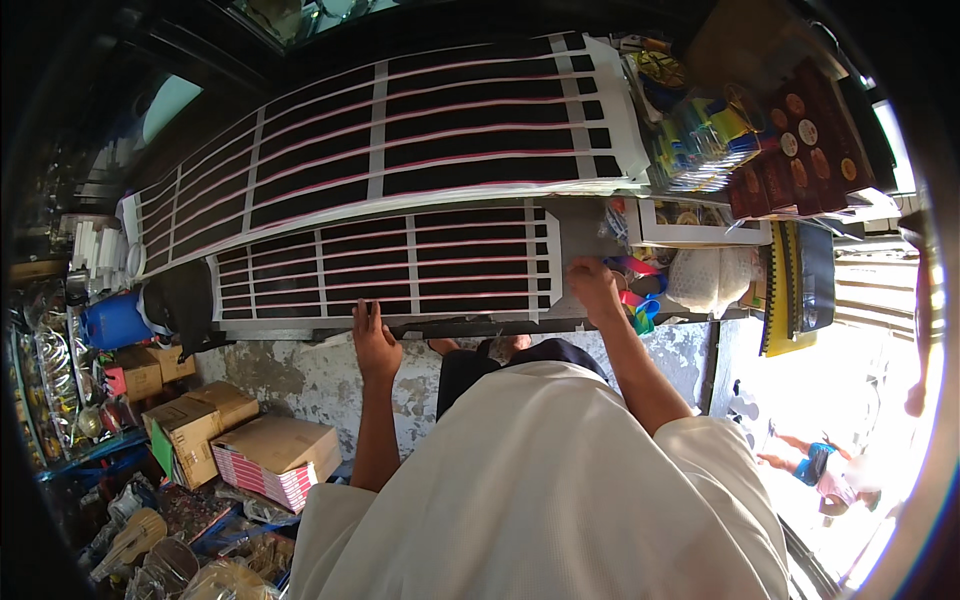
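Striped black panel [365,268], the nearer of two, lies flat on the worktop [590,232] just beyond the left hand [375,342] and to the left of the right hand [597,288]. Pink-and-white strips run along it, crossed by pale bars.

The left hand reaches its front edge, fingers fairly straight and close together; whether anything small sits between the fingertips cannot be told. It seems placed there to steady that edge. The right hand, fingers curled inward, is just beside the panel's right end; what it has hold of, if anything, cannot be told. Spreading the hands this way probably lets the person attend to both the edge and the end. The panel lies lengthwise before the body, perhaps so that its strips are within easy reach.

Beyond both hands lies a longer striped panel [430,125], limiting room on the far side. Just right of the right hand, coloured ribbons [643,316] crowd the worktop, with a whitish bag [708,282] further right and a white box [690,237] behind them; these could hinder a rightward sweep. Well left of the left hand are a black bag [180,305] and a blue container [112,321]; cardboard boxes [275,445] are lower down on that side.
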`<state>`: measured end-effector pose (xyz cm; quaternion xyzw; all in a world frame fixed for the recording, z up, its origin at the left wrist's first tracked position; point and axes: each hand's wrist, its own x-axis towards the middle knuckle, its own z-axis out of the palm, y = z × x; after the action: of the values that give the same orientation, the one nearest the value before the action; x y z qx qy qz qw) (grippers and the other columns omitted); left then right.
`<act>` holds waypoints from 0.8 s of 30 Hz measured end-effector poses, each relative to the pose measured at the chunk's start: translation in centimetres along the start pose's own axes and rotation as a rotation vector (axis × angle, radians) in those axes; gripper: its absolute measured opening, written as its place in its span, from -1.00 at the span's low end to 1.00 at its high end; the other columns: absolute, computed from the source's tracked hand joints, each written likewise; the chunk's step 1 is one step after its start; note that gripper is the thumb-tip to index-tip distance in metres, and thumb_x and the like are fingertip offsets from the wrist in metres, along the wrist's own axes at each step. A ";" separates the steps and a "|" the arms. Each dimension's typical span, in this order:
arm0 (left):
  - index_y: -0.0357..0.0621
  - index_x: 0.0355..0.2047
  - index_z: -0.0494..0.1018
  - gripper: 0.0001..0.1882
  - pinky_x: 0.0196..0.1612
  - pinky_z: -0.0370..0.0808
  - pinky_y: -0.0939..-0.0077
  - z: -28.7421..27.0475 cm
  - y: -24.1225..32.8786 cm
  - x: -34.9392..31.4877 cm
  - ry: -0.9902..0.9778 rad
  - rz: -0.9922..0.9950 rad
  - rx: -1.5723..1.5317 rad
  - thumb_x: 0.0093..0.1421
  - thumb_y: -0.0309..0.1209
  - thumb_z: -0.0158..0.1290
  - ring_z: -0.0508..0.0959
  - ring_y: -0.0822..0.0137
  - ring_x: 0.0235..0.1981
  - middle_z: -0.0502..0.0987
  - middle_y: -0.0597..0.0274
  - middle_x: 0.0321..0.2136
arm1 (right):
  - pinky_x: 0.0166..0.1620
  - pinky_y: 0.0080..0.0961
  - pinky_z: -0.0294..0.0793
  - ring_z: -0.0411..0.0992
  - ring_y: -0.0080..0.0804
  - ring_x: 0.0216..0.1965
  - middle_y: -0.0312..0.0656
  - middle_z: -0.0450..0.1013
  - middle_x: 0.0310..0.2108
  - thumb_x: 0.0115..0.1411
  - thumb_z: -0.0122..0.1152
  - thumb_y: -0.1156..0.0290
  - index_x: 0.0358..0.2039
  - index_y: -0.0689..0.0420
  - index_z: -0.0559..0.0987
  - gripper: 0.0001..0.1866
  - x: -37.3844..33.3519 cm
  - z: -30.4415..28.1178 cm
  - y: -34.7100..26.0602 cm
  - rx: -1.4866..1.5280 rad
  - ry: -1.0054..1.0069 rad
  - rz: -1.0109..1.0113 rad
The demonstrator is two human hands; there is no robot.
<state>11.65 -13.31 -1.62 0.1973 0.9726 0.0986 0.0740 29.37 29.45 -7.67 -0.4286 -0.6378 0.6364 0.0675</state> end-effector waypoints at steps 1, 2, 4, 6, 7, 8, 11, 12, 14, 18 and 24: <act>-0.16 0.52 0.24 -0.40 0.56 0.19 -0.09 0.1 -0.3 -0.1 -0.036 0.019 0.006 0.48 -0.48 -0.10 0.11 -0.14 0.58 0.10 -0.10 0.57 | -0.35 -0.57 0.48 0.49 -0.60 -0.38 -0.35 0.56 -0.32 0.27 0.31 0.48 0.05 0.18 0.64 -0.68 -0.2 0.2 -0.1 0.009 -0.014 -0.001; -0.16 0.52 0.23 -0.39 0.56 0.18 -0.08 0.3 -0.5 -0.2 -0.118 0.011 0.027 0.48 -0.48 -0.09 0.10 -0.15 0.58 0.09 -0.10 0.58 | -0.33 -0.56 0.50 0.50 -0.59 -0.36 -0.33 0.57 -0.29 0.28 0.30 0.48 0.08 0.18 0.62 -0.65 -0.4 0.2 -0.4 -0.030 0.004 0.032; -0.17 0.53 0.22 -0.37 0.56 0.20 -0.08 0.6 -0.8 -0.1 -0.093 0.045 0.018 0.47 -0.47 -0.07 0.11 -0.17 0.58 0.08 -0.12 0.58 | -0.28 -0.54 0.54 0.54 -0.55 -0.31 -0.30 0.59 -0.25 0.28 0.30 0.48 0.14 0.20 0.58 -0.59 -1.0 0.4 -1.0 0.129 -0.027 0.080; -0.19 0.53 0.21 -0.36 0.55 0.22 -0.09 0.9 -1.0 0.2 -0.113 0.040 0.008 0.46 -0.48 -0.04 0.12 -0.19 0.58 0.08 -0.14 0.58 | -0.24 -0.52 0.57 0.56 -0.52 -0.28 -0.26 0.60 -0.20 0.29 0.30 0.46 0.20 0.22 0.54 -0.54 -1.5 0.6 -1.7 0.180 -0.024 0.152; -0.20 0.53 0.22 -0.36 0.54 0.23 -0.09 1.0 -1.1 0.3 -0.124 0.031 -0.007 0.45 -0.48 -0.04 0.12 -0.20 0.57 0.08 -0.15 0.58 | -0.23 -0.51 0.58 0.57 -0.50 -0.26 -0.24 0.61 -0.18 0.30 0.30 0.45 0.22 0.23 0.52 -0.52 -1.6 0.7 -1.9 0.173 -0.019 0.184; -0.21 0.53 0.22 -0.36 0.54 0.24 -0.10 1.1 -1.1 0.5 -0.153 -0.006 -0.018 0.45 -0.48 -0.03 0.13 -0.21 0.57 0.08 -0.17 0.58 | -0.21 -0.50 0.59 0.58 -0.48 -0.25 -0.23 0.61 -0.15 0.30 0.29 0.44 0.24 0.23 0.50 -0.50 -1.6 0.8 -2.0 0.173 -0.025 0.188; -0.25 0.50 0.26 -0.36 0.54 0.25 -0.10 0.9 -1.3 0.9 -0.146 0.019 -0.042 0.43 -0.49 0.01 0.15 -0.24 0.56 0.12 -0.21 0.56 | -0.21 -0.49 0.58 0.58 -0.46 -0.24 -0.21 0.60 -0.10 0.33 0.27 0.41 0.25 0.24 0.50 -0.51 -1.0 1.0 -1.2 0.035 -0.008 0.156; -0.25 0.50 0.26 -0.37 0.54 0.25 -0.10 0.7 -1.3 1.0 -0.183 -0.011 -0.047 0.43 -0.49 0.01 0.15 -0.25 0.56 0.12 -0.22 0.56 | -0.21 -0.49 0.58 0.58 -0.46 -0.22 -0.21 0.59 -0.09 0.33 0.27 0.40 0.24 0.24 0.50 -0.51 -0.7 0.9 -0.8 0.045 -0.003 0.164; -0.26 0.50 0.27 -0.36 0.54 0.25 -0.09 0.4 -1.3 1.0 -0.174 0.007 -0.078 0.42 -0.49 0.02 0.16 -0.26 0.55 0.13 -0.22 0.55 | -0.21 -0.47 0.58 0.58 -0.45 -0.20 -0.22 0.58 -0.07 0.34 0.27 0.38 0.23 0.22 0.50 -0.52 -0.3 0.6 0.1 -0.038 0.013 0.172; -0.26 0.50 0.26 -0.36 0.54 0.26 -0.07 0.0 -1.2 1.0 -0.200 -0.017 -0.087 0.42 -0.50 0.03 0.17 -0.28 0.54 0.13 -0.24 0.55 | -0.28 -0.53 0.53 0.57 -0.48 -0.25 -0.26 0.55 -0.16 0.35 0.27 0.37 0.15 0.16 0.53 -0.61 -0.9 0.5 0.1 0.046 -0.055 0.007; -0.25 0.50 0.26 -0.38 0.53 0.26 -0.06 -0.1 -1.3 1.3 -0.233 -0.023 -0.090 0.45 -0.48 0.01 0.16 -0.28 0.54 0.11 -0.23 0.56 | -0.35 -0.55 0.46 0.54 -0.48 -0.31 -0.33 0.51 -0.24 0.36 0.27 0.35 0.08 0.05 0.55 -0.69 -3.0 0.5 -3.7 0.309 -0.046 0.273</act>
<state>9.95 -13.95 -1.93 0.1928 0.9542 0.1175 0.1964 29.22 27.82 -3.16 -0.4807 -0.4700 0.7396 0.0311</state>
